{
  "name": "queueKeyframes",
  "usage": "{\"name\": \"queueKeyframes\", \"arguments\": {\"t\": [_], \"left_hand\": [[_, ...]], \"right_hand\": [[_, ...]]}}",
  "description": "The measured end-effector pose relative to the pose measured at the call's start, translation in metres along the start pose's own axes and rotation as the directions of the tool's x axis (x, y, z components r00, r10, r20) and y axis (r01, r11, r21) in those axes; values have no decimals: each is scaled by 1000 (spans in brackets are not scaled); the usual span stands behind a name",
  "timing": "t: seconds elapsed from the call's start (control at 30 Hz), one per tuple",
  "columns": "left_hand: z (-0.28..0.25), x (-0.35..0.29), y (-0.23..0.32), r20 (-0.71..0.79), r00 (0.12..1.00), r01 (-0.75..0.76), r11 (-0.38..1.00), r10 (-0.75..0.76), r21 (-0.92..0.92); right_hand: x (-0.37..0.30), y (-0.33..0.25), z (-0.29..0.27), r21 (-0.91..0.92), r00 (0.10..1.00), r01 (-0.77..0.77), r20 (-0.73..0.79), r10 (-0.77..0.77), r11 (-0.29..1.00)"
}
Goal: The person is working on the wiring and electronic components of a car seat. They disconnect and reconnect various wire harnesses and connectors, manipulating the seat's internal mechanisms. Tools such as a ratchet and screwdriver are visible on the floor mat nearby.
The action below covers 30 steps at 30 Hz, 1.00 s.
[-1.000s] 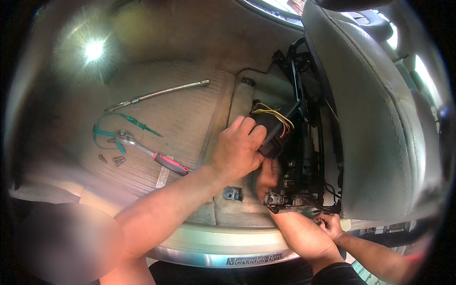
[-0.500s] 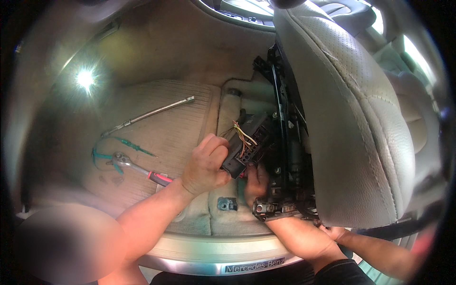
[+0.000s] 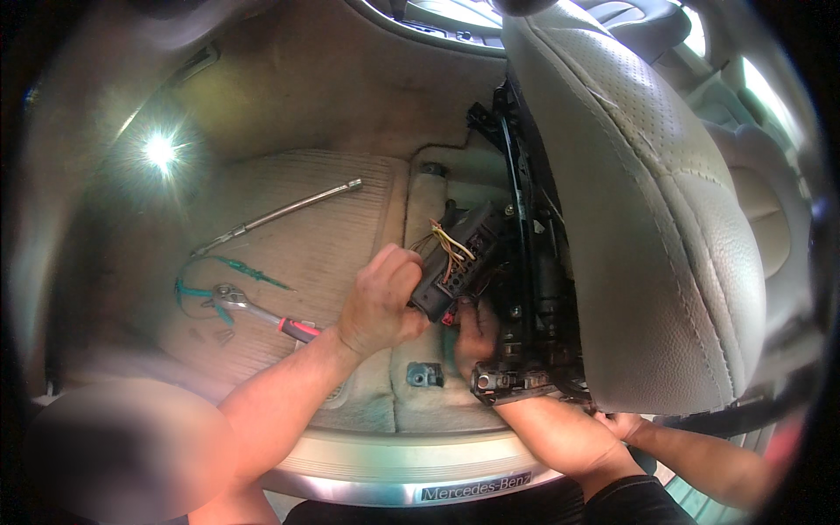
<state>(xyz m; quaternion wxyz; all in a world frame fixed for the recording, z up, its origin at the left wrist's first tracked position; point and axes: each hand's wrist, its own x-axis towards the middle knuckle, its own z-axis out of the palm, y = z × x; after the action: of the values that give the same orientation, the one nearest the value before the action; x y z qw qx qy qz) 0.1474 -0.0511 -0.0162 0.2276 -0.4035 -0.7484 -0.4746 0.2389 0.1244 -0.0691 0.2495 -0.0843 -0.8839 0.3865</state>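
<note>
My left hand [image 3: 382,297] is closed round the near left end of a black control module [image 3: 451,262], a box with rows of connector sockets. The module is tilted, and a bunch of yellow, white and brown wires [image 3: 452,243] comes out of its top. My right hand [image 3: 475,337] reaches up from beneath the seat frame to the module's lower edge. Its fingers are bent together there, beside a small red connector [image 3: 450,316]. The module and shadow partly hide the fingertips, so what they hold cannot be made out.
A tipped-back beige leather seat [image 3: 647,227] stands at right with its black metal frame [image 3: 529,254]. Another person's hand [image 3: 619,424] touches its lower edge. On the floor mat lie an extension bar [image 3: 280,214], a ratchet [image 3: 262,312] and a green-corded probe [image 3: 254,273]. A door sill [image 3: 385,468] runs in front.
The whole view has shifted slightly. The module is turned a little in my left hand, and the red connector shows more clearly beside my right fingers.
</note>
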Motion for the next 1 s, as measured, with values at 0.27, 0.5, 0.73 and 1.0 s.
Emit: {"name": "queueKeyframes", "arguments": {"t": [0.27, 0.5, 0.73, 1.0], "left_hand": [[-7, 6, -1, -26, 996, 85, 996, -85, 0], [-4, 19, -2, 131, 805, 592, 795, -579, -128], [17, 17, -37, 479, 506, 853, 334, -717, -401], [-41, 63, -105, 585, 521, 706, 699, -622, 114]], "right_hand": [[-1, -6, -6, 3, 996, -30, 85, 29, 1000], [5, -35, -7, 241, 968, -250, 87, 235, 938], [5, -43, -2, 221, 979, -203, 27, 202, 954], [17, -23, -1, 10, 979, -180, 100, 178, 984]]}}
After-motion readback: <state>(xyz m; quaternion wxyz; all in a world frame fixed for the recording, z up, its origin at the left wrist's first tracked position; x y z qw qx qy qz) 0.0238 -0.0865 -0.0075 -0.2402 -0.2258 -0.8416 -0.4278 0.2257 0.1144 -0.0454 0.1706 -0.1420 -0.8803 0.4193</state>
